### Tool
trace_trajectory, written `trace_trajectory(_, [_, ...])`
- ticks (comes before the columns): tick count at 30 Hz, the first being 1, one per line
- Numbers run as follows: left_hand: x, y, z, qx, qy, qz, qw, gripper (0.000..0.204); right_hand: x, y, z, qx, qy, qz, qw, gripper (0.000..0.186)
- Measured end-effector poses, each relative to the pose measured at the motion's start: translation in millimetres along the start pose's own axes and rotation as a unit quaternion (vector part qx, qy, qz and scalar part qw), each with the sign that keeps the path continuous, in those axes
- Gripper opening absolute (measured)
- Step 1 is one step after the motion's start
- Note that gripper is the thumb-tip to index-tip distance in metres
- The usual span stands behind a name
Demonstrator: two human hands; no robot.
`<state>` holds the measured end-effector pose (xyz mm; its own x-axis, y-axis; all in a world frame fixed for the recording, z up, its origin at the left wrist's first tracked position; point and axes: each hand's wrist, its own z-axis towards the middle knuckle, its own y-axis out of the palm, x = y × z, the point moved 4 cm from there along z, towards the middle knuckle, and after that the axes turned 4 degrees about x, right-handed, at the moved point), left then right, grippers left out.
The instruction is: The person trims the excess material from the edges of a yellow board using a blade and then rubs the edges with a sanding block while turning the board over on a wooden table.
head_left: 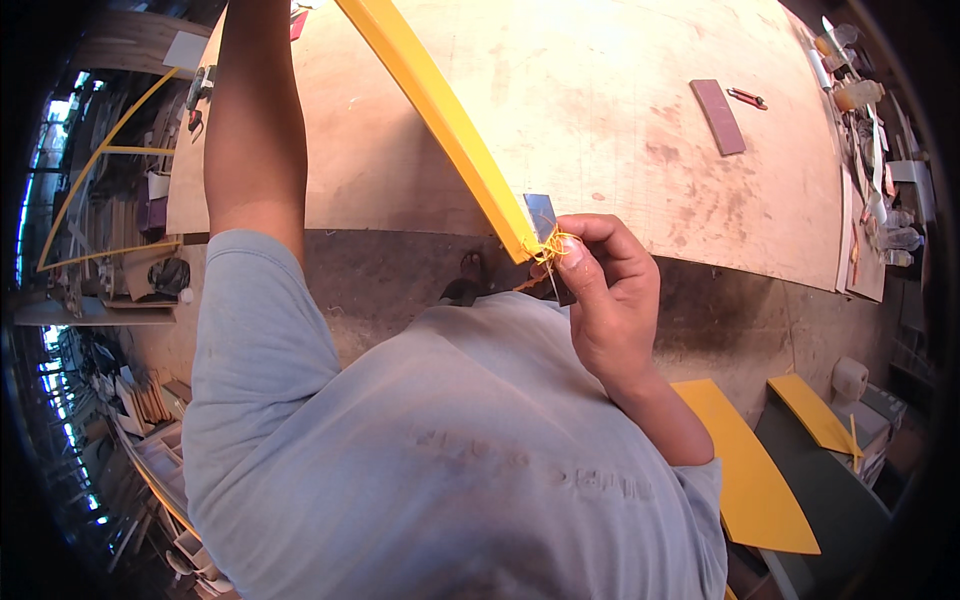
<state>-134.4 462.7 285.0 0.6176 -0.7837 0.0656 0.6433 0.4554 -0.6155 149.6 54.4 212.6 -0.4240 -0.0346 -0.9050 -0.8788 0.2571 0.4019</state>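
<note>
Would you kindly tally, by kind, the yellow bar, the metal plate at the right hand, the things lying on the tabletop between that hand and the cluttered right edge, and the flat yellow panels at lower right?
Yellow bar: 1
Metal plate: 1
Maroon block: 1
Red tool: 1
Yellow panels: 2
Total: 6

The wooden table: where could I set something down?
Bare tabletop shows between the yellow strip and maroon block, and between the strip and left arm. The far right is crowded, with bottles.
</note>
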Motion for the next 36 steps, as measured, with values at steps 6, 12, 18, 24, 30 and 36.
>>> trace_trajectory(6, [1, 2, 3, 0.0, 0.004, -0.004, 1.0, 0.043, 1, -1, 0, 0.001, 0.011, 0.019, 1.0, 0.018])
trace_trajectory(12, [3, 6, 6, -0.002, 0.008, -0.008, 1.0, 0.043, 0, 0, -3, 0.011, 0.007, 0.032, 0.999, 0.018])
trace_trajectory(18, [3, 8, 6, 0.0, 0.012, -0.011, 1.0, 0.043, -2, 5, -3, 0.013, -0.001, 0.002, 1.0, 0.02])
trace_trajectory(24, [4, 11, 8, 0.002, 0.018, -0.014, 1.0, 0.043, 0, 8, -7, 0.035, -0.034, -0.006, 0.999, 0.022])
trace_trajectory(30, [5, 14, 10, 0.003, 0.023, -0.02, 1.0, 0.042, 1, 15, -10, 0.046, -0.047, 0.019, 0.998, 0.021])
trace_trajectory(36, [7, 17, 12, 0.004, 0.028, -0.023, 0.999, 0.042, 3, 16, -12, 0.061, -0.044, 0.021, 0.997, 0.022])
